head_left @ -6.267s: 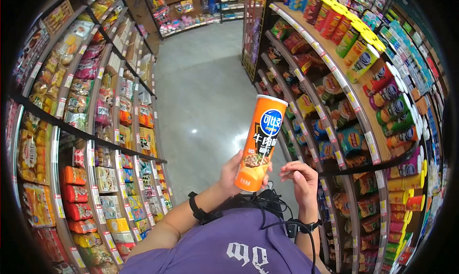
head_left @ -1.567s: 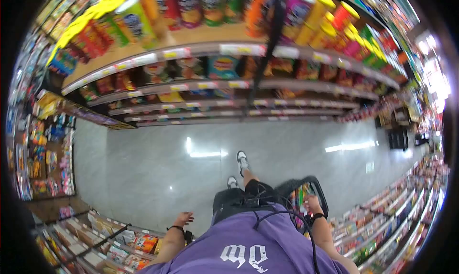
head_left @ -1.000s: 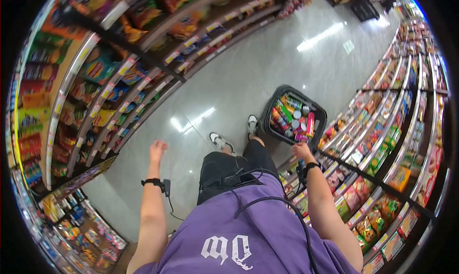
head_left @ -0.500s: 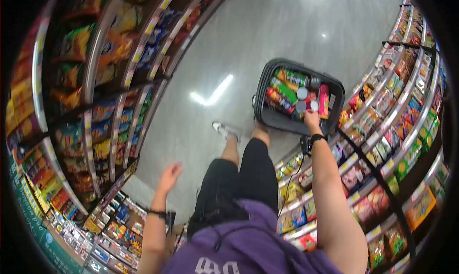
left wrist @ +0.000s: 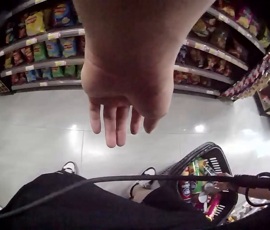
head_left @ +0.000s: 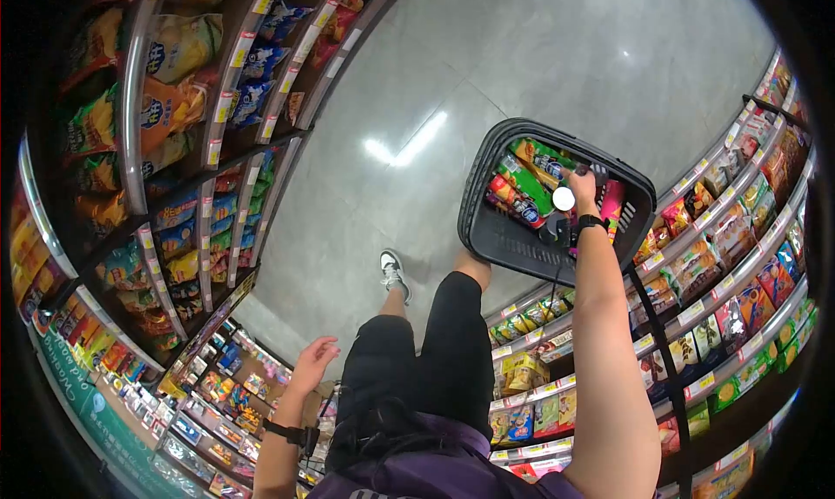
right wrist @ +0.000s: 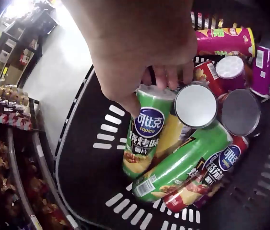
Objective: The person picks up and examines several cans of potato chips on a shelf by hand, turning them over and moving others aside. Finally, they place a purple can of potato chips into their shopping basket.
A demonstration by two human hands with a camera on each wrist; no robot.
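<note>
At far left, chip bags [head_left: 178, 45] on shelves [head_left: 132, 142]. Right of these and nearer, left hand [head_left: 315, 361] in the air, fingers relaxed. Farther right, black basket [head_left: 504, 238]; inside, from left, red can [head_left: 513, 200], loose green can [head_left: 527, 182], then held green can [right wrist: 147, 122], lidded end gripped between thumb and fingers of right hand [head_left: 581, 186]. Just right, pink can [head_left: 613, 201]. At far right, snack packs [head_left: 687, 277].

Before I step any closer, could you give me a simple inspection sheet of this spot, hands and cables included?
Surface: shiny grey floor with light reflections.
Job's things: black basket with a green canister inside.
Clutter: red canister and pink canister, jumbled with others in the basket.
Fingers: right fingers grip the green canister's top; left fingers hold nothing.
Cables: dark cable crosses the left wrist view.
Surroundings: stocked snack shelves on both sides.
</note>
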